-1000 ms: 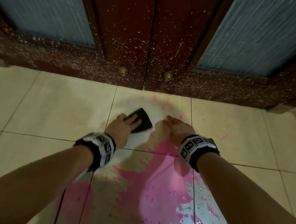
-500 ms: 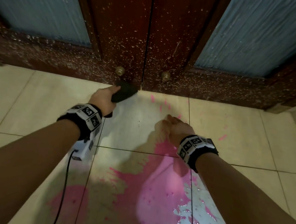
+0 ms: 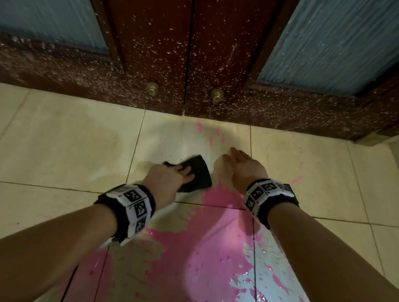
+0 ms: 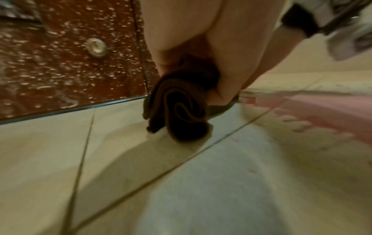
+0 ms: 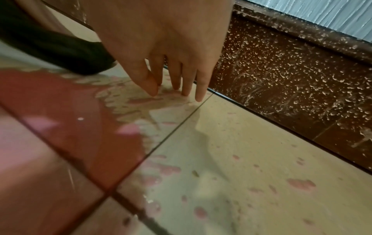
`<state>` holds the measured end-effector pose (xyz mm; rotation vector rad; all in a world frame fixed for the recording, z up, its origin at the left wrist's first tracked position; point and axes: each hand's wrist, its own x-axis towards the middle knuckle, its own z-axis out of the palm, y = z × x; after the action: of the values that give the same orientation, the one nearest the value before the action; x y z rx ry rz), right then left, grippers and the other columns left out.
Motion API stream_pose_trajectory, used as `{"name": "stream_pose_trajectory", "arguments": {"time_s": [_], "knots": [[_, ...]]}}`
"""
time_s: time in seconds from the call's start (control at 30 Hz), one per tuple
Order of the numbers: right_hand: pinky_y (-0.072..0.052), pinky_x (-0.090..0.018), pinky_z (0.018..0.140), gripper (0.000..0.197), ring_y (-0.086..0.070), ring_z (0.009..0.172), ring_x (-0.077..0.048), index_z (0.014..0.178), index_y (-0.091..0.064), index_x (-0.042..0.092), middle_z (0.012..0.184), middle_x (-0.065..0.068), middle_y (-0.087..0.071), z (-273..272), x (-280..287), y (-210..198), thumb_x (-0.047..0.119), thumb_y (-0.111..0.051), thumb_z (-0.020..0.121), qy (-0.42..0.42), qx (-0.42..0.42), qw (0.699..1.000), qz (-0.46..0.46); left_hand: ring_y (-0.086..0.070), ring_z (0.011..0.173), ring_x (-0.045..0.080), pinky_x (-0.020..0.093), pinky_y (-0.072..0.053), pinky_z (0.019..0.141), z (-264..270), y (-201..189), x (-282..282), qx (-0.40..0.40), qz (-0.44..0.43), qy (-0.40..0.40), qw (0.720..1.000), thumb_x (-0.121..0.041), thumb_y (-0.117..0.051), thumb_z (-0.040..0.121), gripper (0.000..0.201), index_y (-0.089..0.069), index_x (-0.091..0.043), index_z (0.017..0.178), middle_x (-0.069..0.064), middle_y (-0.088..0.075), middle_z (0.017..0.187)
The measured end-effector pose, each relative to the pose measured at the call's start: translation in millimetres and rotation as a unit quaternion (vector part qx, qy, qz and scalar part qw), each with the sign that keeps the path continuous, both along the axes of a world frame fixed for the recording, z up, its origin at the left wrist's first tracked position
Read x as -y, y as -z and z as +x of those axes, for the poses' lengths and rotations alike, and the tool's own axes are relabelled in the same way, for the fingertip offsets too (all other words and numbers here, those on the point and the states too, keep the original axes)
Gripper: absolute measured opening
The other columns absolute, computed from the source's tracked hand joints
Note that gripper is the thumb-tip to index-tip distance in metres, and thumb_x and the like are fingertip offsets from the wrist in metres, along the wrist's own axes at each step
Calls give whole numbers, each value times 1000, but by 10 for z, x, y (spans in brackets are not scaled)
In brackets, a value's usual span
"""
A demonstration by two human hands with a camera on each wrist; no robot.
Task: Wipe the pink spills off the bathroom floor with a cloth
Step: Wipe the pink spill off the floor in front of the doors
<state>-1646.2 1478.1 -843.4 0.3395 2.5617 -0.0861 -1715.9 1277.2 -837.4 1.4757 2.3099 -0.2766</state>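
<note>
My left hand (image 3: 167, 175) grips a dark folded cloth (image 3: 198, 174) and presses it on the cream floor tile (image 3: 62, 143), right at the upper edge of a large pink spill (image 3: 212, 244). In the left wrist view the cloth (image 4: 181, 109) is rolled up under my left hand (image 4: 201, 39). My right hand (image 3: 241, 164) is just right of the cloth, holding nothing. Its straight fingers (image 5: 177, 79) touch the floor among thin pink smears (image 5: 145, 100). Small pink splashes (image 3: 199, 126) dot the tile toward the door, and another pink mark (image 3: 297, 179) lies to the right.
Dark red wooden doors (image 3: 190, 46), speckled with pale spots, close off the far side, with two brass knobs (image 3: 152, 88) (image 3: 217, 95) low down and blue ribbed panels (image 3: 338, 42). A wet shiny patch (image 3: 267, 293) lies at the lower right of the spill.
My left hand has swept the cloth from the foot of the doors back toward me and to the right, to the spill's upper edge. The right hand has stayed put.
</note>
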Motion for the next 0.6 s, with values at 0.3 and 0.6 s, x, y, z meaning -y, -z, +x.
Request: {"name": "stream_pose_trajectory", "arguments": {"time_s": [0.3, 0.6], "knots": [[-29, -36, 111, 55, -19, 142, -23, 143, -27, 20, 157, -3, -11, 46, -39, 107, 32, -44, 93, -17, -39, 999, 0, -60, 100, 21, 27, -47, 88, -669, -283, -303, 143, 223, -321, 909, -12, -60, 86, 41, -63, -29, 123, 2, -66, 116], [-23, -33, 115, 58, -12, 145, -22, 148, -20, 18, 158, -3, -6, 108, -246, 120, 28, -43, 96, -9, -57, 998, -24, -34, 134, 28, 39, -36, 106, -698, 89, -738, -20, -43, -200, 979, -15, -48, 94, 67, -13, -11, 151, 10, -16, 156]]}}
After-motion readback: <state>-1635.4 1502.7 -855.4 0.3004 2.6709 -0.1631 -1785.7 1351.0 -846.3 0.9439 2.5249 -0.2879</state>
